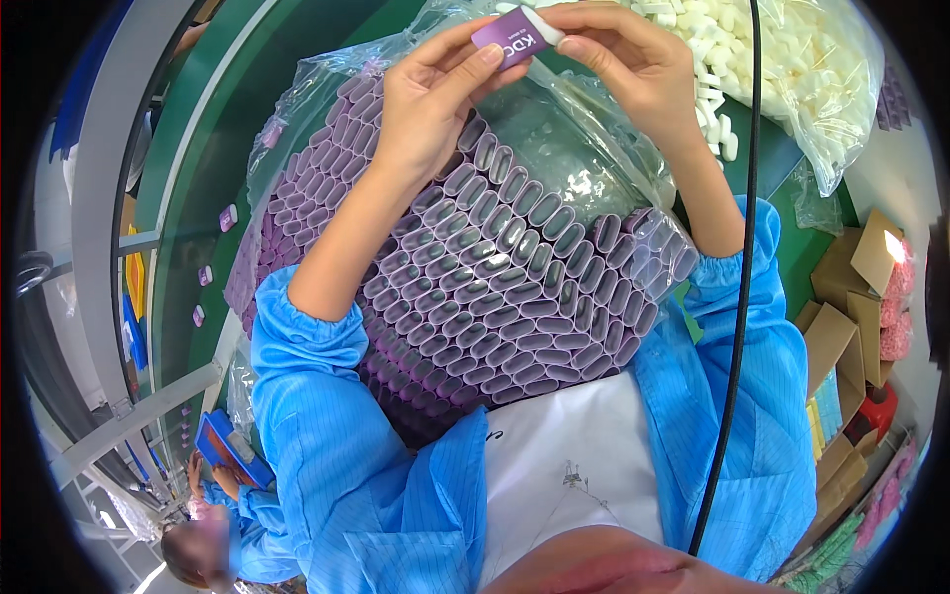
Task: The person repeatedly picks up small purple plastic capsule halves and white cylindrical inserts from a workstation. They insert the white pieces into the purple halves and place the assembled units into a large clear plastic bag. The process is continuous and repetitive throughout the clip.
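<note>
At the top centre, my left hand (430,99) grips the purple printed sleeve (503,42) of an eraser between thumb and fingers. The white end (543,25) of that eraser sticks out of the sleeve, and my right hand (641,67) pinches it there. Below my hands, many upright purple oval sleeves (500,297) stand packed in rows, their open ends facing up. Loose white erasers (708,54) lie heaped beyond my right hand, some spilling toward my wrist.
A clear plastic bag (836,99) holds more erasers at the upper right. A black cable (744,287) hangs down across the view. On the green belt at left lie several sleeved erasers (229,217). Cardboard boxes (841,346) stand at right. A co-worker (262,540) sits lower left by a blue tray (233,447).
</note>
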